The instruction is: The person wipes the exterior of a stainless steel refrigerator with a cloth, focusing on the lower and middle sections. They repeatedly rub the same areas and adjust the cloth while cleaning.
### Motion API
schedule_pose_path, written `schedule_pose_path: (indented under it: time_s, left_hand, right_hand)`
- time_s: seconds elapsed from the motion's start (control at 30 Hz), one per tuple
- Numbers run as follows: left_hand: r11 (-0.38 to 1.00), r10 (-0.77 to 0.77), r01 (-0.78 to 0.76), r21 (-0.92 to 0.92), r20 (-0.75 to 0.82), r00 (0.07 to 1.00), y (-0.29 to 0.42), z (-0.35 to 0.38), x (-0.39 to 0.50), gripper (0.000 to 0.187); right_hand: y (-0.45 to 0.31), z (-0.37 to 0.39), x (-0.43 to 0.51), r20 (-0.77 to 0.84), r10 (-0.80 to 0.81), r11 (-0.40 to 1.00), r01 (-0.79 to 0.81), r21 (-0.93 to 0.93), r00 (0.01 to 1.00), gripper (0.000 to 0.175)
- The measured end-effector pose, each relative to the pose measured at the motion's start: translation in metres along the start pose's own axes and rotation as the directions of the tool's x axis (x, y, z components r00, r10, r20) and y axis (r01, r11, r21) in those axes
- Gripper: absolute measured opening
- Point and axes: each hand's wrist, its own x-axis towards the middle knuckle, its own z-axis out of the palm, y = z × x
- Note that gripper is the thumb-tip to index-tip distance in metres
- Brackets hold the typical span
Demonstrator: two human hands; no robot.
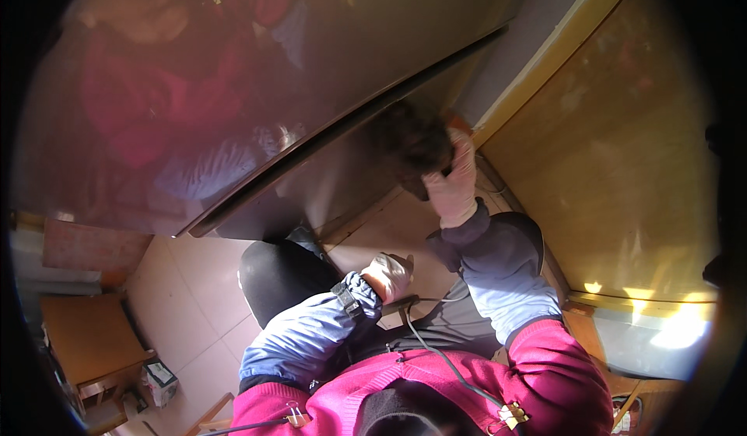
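My right hand (455, 185), in a pale glove, grips a dark brown cloth (417, 141), which is blurred. The cloth lies at the lower panel (341, 185) of a glossy dark brown door front, close to its right end. My left hand (390, 275), also gloved, is curled above my lap between my knees, and nothing shows in it. Its palm side is hidden. Above the lower panel, a dark slot (356, 132) runs slantwise under the large upper door (327, 45), which mirrors my pink top and blue sleeves.
A yellowish wooden door panel (595, 144) stands close on the right. Pale tiles (187, 302) cover the floor. To the left are a small wooden cabinet (93, 337) and a small box (159, 382). A grey cable (432, 342) hangs across my front, clipped to my top.
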Motion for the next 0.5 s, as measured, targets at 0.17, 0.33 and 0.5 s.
schedule_pose_path:
  time_s: [0.17, 0.33, 0.5]
  left_hand:
    - [1.0, -0.001, 0.001, -0.019, -0.001, 1.0, 0.0, 0.002, 0.0, 0.051]
    - [1.0, 0.001, -0.001, -0.008, 0.04, 0.999, -0.002, 0.004, 0.001, 0.052]
    - [1.0, -0.017, 0.017, -0.017, 0.007, 1.0, -0.002, 0.003, 0.0, 0.052]
  right_hand:
    - [0.007, 0.0, 0.001, -0.046, 0.222, 0.924, -0.196, 0.328, 0.974, 0.051]
    - [0.007, 0.003, -0.011, -0.005, -0.043, 0.998, 0.043, 0.047, 0.999, 0.05]
    - [0.011, -0.012, -0.002, 0.063, -0.103, 0.978, 0.113, -0.173, 0.993, 0.05]
